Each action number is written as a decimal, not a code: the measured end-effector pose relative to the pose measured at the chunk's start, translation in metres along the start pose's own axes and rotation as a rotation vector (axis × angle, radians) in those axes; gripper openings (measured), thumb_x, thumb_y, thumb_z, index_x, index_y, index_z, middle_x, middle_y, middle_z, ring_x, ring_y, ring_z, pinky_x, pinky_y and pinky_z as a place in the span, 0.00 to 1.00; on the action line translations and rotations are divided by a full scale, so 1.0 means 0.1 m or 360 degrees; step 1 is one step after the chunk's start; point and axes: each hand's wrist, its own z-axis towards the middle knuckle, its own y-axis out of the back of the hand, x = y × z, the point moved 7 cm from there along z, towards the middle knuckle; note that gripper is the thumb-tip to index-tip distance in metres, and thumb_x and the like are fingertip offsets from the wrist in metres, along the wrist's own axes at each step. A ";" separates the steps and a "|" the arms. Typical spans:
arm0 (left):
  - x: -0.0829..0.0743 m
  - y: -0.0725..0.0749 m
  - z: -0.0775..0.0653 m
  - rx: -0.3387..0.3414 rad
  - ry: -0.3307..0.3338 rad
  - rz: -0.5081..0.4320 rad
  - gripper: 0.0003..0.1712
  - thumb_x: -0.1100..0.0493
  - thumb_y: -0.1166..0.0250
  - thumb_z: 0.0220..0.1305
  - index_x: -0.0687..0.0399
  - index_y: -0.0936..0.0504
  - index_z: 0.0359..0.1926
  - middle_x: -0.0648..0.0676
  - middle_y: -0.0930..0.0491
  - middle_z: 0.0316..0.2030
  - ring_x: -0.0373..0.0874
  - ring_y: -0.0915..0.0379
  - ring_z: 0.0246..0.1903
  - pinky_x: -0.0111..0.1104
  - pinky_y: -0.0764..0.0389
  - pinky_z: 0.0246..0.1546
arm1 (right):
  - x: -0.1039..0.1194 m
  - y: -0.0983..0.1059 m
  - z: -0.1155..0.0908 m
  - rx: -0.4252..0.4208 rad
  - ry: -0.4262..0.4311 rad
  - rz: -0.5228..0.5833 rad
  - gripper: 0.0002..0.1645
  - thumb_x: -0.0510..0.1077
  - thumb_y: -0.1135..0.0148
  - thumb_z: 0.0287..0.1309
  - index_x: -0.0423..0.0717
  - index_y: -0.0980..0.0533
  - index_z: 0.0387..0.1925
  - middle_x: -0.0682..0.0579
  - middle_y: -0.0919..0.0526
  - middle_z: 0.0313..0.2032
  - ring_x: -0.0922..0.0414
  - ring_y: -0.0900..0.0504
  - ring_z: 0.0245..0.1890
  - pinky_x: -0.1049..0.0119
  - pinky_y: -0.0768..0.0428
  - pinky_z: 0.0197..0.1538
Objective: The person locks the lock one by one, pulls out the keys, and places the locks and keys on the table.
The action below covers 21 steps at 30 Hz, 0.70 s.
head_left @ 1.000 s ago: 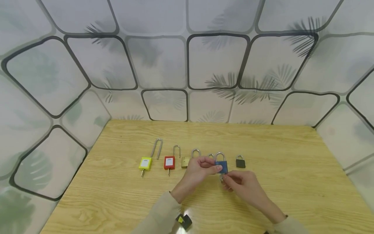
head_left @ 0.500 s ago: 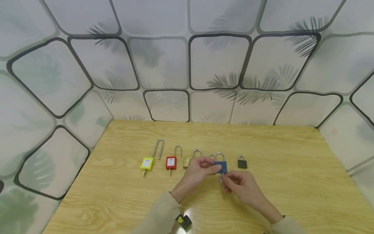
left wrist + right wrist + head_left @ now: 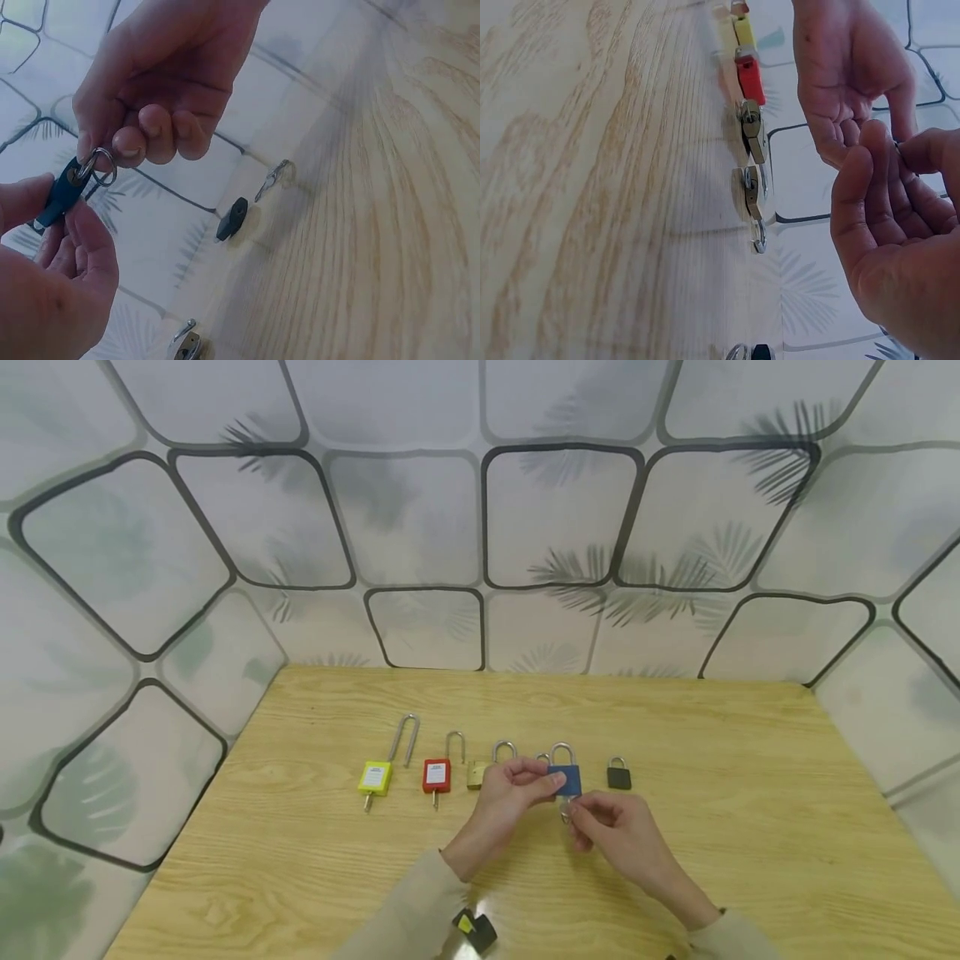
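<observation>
My left hand [image 3: 517,793] holds a blue padlock [image 3: 571,780] above the table, its thumb across the front face. The metal shackle [image 3: 562,748] points away from me; whether it is latched I cannot tell. Just below the padlock's lower end, my right hand [image 3: 618,827] pinches a small key [image 3: 566,808] between thumb and fingers. In the left wrist view, a key ring [image 3: 105,166] hangs at the keyhole end of the padlock [image 3: 61,196]. Fingers hide the key's blade, and in the right wrist view they cover nearly all of the padlock.
Lying in a row on the wooden table [image 3: 300,860] are a yellow padlock [image 3: 374,778] and a red padlock [image 3: 436,776] with swung-out shackles, a brass padlock [image 3: 476,775] and a black padlock [image 3: 618,777]. Another shackle [image 3: 543,757] shows behind my left hand. A patterned curtain [image 3: 420,527] surrounds the table.
Both hands have shifted slightly up and away from me with the blue padlock, which has turned a little. The grips stay the same, and the other padlocks have not moved on the table.
</observation>
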 end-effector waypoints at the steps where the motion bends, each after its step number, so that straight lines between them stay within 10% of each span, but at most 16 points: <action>1: -0.01 0.01 0.01 -0.0014 0.0009 -0.0037 0.14 0.61 0.28 0.64 0.65 0.19 0.45 0.54 0.11 0.36 0.37 0.15 0.36 0.31 0.14 0.46 | -0.01 -0.01 -0.01 0.0013 -0.0011 -0.0005 0.14 0.39 0.39 0.71 0.28 0.18 0.41 0.39 0.15 0.28 0.64 0.18 0.24 0.68 0.14 0.31; 7: -0.15 0.17 0.08 -0.0105 -0.0007 -0.0235 0.11 0.63 0.29 0.65 0.63 0.21 0.43 0.50 0.14 0.34 0.37 0.15 0.36 0.27 0.14 0.43 | -0.10 -0.05 -0.06 0.0125 -0.0122 -0.0114 0.14 0.43 0.39 0.71 0.33 0.17 0.41 0.43 0.16 0.27 0.65 0.21 0.22 0.70 0.19 0.26; 21: -0.09 0.22 0.10 -0.0098 0.0016 -0.0130 0.07 0.65 0.30 0.65 0.63 0.20 0.40 0.49 0.14 0.32 0.36 0.16 0.35 0.26 0.14 0.41 | -0.32 0.04 -0.09 0.0022 -0.0487 -0.0559 0.15 0.45 0.39 0.69 0.47 0.16 0.26 0.56 0.19 0.16 0.65 0.37 0.11 0.77 0.41 0.15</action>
